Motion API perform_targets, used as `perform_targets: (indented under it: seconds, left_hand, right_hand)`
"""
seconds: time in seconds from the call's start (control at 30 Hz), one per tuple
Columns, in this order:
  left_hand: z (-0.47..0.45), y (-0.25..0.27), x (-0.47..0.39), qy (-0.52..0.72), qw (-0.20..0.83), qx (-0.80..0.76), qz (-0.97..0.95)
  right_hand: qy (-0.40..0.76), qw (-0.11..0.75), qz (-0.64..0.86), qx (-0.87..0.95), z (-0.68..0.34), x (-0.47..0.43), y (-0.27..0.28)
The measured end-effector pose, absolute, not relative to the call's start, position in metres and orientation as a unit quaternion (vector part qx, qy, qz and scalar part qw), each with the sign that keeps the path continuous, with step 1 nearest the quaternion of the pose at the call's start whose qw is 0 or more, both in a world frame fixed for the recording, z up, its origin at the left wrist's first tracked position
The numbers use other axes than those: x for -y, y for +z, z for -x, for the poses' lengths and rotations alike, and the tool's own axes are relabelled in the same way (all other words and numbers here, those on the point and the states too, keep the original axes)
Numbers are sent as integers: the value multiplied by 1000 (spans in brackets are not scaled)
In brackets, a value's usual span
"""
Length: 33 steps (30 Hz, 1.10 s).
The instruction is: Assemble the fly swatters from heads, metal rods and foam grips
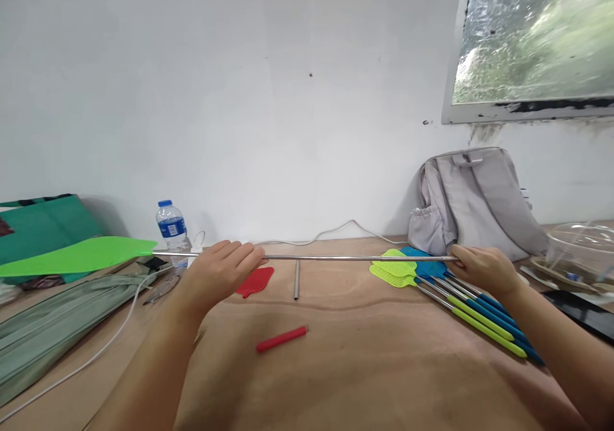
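Note:
A fly swatter with a bright green head and a long, thin metal rod is held level above the table. My left hand is wrapped round the rod near the head. My right hand is closed round the far end, hiding whatever handle is there. Below on the table lie a red swatter head, a short metal tube and a red handle, all apart from each other. Under my right hand lies a pile of fly swatters with yellow-green and blue heads and handles.
A water bottle, a green bag and a grey-green cloth are on the left. A grey backpack leans on the wall at right, near a clear plastic container and a black flat object. A white cable runs along the left.

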State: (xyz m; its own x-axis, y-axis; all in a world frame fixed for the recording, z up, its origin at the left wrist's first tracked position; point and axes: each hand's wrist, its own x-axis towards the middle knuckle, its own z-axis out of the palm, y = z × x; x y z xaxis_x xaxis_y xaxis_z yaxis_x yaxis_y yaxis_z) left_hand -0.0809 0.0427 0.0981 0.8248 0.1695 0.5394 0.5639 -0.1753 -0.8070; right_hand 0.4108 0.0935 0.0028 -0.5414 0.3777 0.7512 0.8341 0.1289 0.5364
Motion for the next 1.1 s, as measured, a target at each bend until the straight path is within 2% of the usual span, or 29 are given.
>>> perform_targets:
  seconds: [0.4,0.6,0.77,0.93,1.1]
  left_hand:
    - [92,101,-44,-187,473,341,790]
    - [92,103,-43,-189,419,401,792]
    - [81,103,-46,-209,364,447,791]
    - [93,114,-43,-326,369,531,689]
    - [136,132,-31,-543,244,631,497]
  right_hand:
    - [-407,245,457,752,-383,-101,-4]
    - [-312,229,563,730,-392,-98,-1]
    - [-338,261,667,610,-407,-86,25]
    - [-361,323,714,506,-432,-72,46]
    - [-301,362,718,513,-460,-71,26]
